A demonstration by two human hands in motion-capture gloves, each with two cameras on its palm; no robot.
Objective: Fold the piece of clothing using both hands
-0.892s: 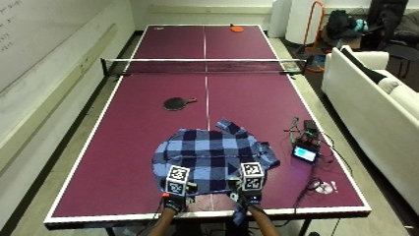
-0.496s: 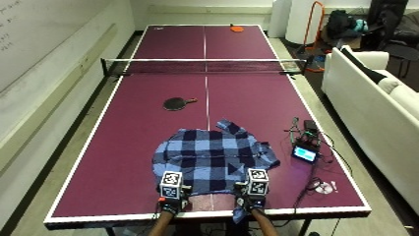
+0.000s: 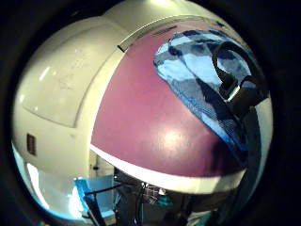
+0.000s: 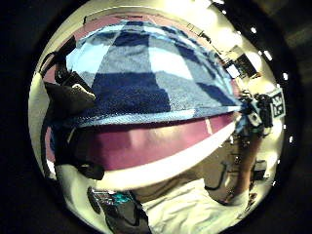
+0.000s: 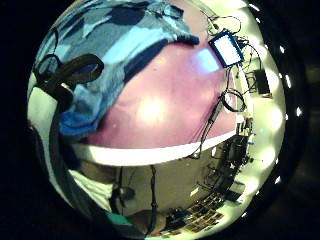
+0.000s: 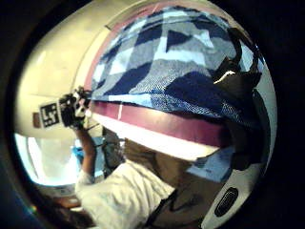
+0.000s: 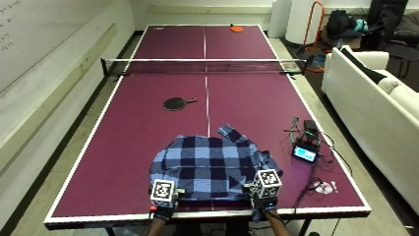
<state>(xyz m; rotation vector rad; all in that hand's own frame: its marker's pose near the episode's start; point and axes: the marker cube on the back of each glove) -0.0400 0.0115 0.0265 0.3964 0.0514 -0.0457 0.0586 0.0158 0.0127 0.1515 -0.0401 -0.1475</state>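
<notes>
Plaid shirt (image 7: 211, 167), checked in dark navy, mid blue and pale blue-white, lies spread flat on the near half of the maroon table-tennis surface (image 7: 131, 147), its hem close to the white line along the near edge and a collar or sleeve corner poking out at its far side. The cloth looks mostly smooth, with a rumpled bunch at its right side. The left hand (image 7: 163, 206) sits at the near left corner of the hem and the right hand (image 7: 264, 200) at the near right corner; whether either hand's fingers have hold of the fabric cannot be told. Farther up the surface lie a black paddle (image 7: 178, 103), the net (image 7: 204, 66) and an orange paddle (image 7: 236, 28). A small lit device (image 7: 305, 152) with cables sits right of the shirt.
</notes>
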